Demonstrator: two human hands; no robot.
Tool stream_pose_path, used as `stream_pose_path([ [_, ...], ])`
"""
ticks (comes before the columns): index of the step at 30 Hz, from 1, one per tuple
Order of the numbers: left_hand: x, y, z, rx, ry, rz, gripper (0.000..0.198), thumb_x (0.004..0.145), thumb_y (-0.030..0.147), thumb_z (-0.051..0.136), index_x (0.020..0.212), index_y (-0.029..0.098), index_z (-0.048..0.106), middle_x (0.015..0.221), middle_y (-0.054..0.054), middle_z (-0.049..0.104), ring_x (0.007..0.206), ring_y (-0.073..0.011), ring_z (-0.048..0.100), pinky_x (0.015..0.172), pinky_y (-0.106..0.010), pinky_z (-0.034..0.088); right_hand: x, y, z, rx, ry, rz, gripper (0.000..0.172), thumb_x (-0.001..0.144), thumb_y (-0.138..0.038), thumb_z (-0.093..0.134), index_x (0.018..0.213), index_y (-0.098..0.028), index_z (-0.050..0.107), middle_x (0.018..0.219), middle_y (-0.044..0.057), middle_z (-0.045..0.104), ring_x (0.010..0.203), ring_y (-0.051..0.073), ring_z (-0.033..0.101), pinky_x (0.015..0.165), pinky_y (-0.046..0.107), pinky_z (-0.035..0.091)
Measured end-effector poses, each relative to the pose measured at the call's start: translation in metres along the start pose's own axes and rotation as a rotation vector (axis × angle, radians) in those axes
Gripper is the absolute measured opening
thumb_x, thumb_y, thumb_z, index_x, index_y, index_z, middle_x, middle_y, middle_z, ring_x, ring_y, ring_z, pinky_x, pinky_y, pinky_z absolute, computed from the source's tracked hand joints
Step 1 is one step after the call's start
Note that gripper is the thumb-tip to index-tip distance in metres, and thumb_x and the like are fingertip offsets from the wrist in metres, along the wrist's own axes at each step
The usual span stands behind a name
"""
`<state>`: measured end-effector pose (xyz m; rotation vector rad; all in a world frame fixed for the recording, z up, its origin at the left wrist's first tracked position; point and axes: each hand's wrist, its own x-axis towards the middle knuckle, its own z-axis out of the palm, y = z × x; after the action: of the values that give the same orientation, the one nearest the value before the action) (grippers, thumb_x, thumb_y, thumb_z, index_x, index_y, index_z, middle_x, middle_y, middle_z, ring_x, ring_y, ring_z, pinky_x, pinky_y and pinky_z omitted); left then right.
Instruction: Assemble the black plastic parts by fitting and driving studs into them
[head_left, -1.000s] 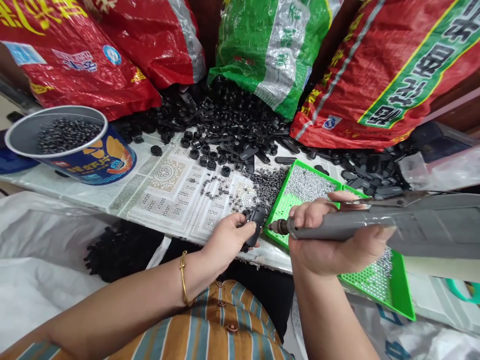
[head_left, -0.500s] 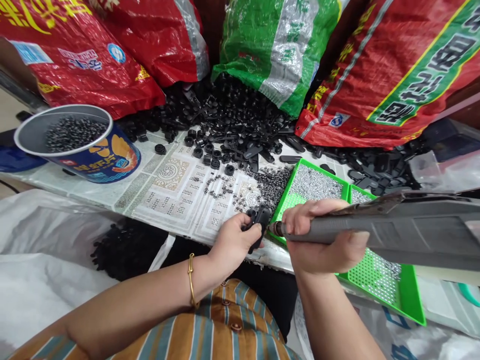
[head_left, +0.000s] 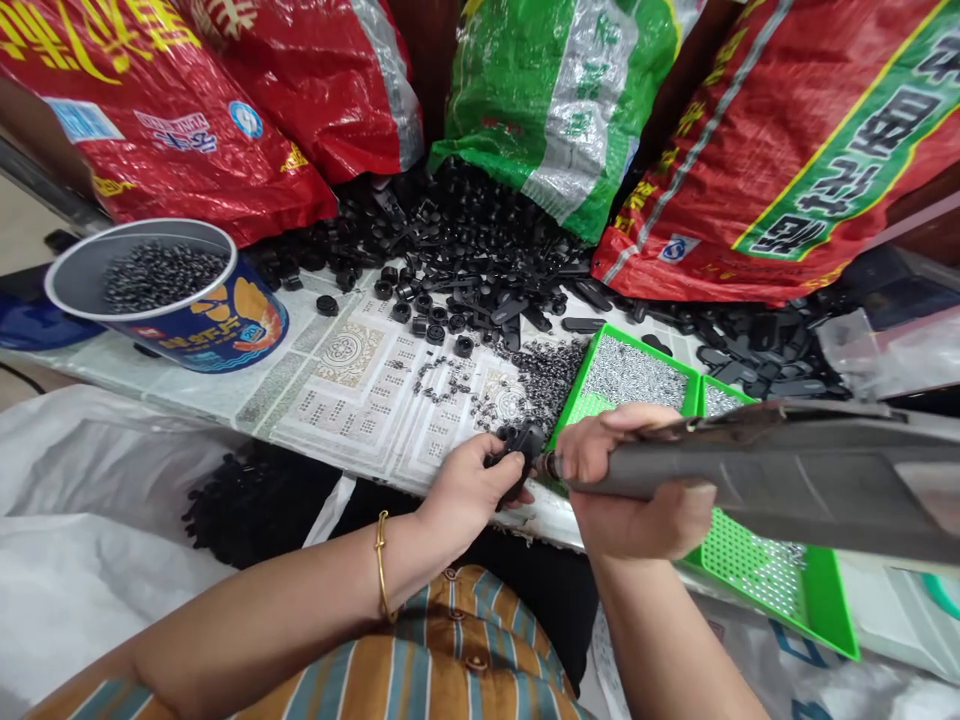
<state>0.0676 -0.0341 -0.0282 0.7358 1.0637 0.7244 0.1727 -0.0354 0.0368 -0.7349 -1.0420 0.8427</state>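
Near the table's front edge, my left hand [head_left: 476, 478] pinches a small black plastic part [head_left: 523, 455] between thumb and fingers. My right hand [head_left: 637, 490] is wrapped round a grey power screwdriver [head_left: 780, 475], whose tip points left at the black part. Whether the tip touches it is too blurred to tell. Behind both hands lies a heap of small dark metal pieces [head_left: 551, 375]. A green tray [head_left: 840, 605] with silver screws is partly hidden beneath the right hand and the tool.
A blue tub [head_left: 259, 325] of small metal pieces stands at the left. Black plastic parts [head_left: 480, 240] pile up at the back, before red sacks [head_left: 255, 160] and a green sack [head_left: 510, 110]. More black pieces sit in a white bag [head_left: 67, 560] below the table's left front.
The view has shifted slightly, moving the table's contents a little down and right. The black part has tilted a little, and the screwdriver's rear end sits slightly lower. Both grips persist.
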Motion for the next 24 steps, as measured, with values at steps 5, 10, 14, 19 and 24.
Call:
stream_pose_path([
  [5,-0.001,0.015,-0.004,-0.063,-0.074,-0.091,0.018,0.073,0.029,0.059,0.071,0.015,0.049,0.064,-0.001,0.059,0.058,-0.0117,0.061,0.057,-0.022,0.044,0.011,-0.024,-0.016,-0.098,0.122,-0.198,0.034,0.079,-0.048,0.046,0.096,-0.019,0.056,0.046,-0.006,0.050,0.037,0.012,0.046,0.043,0.030,0.039],
  [10,-0.004,0.030,-0.011,-0.218,-0.177,-0.229,0.032,0.068,0.025,0.067,0.092,0.017,0.046,0.089,-0.008,0.065,0.081,-0.0179,0.065,0.067,-0.025,0.046,0.015,-0.019,-0.041,-0.171,0.220,-0.129,0.042,0.073,-0.058,0.047,0.088,-0.019,0.055,0.043,-0.006,0.048,0.034,0.013,0.043,0.037,0.029,0.036],
  [14,-0.002,0.033,-0.013,-0.174,-0.234,-0.280,0.034,0.071,0.034,0.064,0.096,0.021,0.044,0.086,-0.005,0.064,0.063,-0.0170,0.066,0.055,-0.025,0.045,0.013,0.000,-0.048,-0.185,0.282,-0.085,0.038,0.070,-0.054,0.050,0.084,-0.019,0.053,0.041,-0.007,0.047,0.033,0.012,0.042,0.037,0.027,0.035],
  [19,0.000,0.030,-0.008,-0.100,-0.109,-0.229,0.021,0.074,0.030,0.058,0.085,0.017,0.046,0.073,-0.005,0.063,0.056,-0.0163,0.065,0.050,-0.023,0.045,0.013,0.013,-0.052,-0.164,0.295,-0.036,0.039,0.069,-0.055,0.051,0.083,-0.019,0.051,0.041,-0.008,0.046,0.033,0.011,0.041,0.038,0.026,0.035],
  [24,-0.002,0.029,-0.007,-0.112,-0.129,-0.222,0.025,0.073,0.024,0.057,0.094,0.020,0.042,0.085,-0.009,0.066,0.058,-0.0165,0.066,0.051,-0.023,0.046,0.012,0.020,-0.056,-0.178,0.308,-0.062,0.039,0.070,-0.054,0.050,0.085,-0.017,0.051,0.042,-0.007,0.046,0.034,0.011,0.041,0.037,0.026,0.035],
])
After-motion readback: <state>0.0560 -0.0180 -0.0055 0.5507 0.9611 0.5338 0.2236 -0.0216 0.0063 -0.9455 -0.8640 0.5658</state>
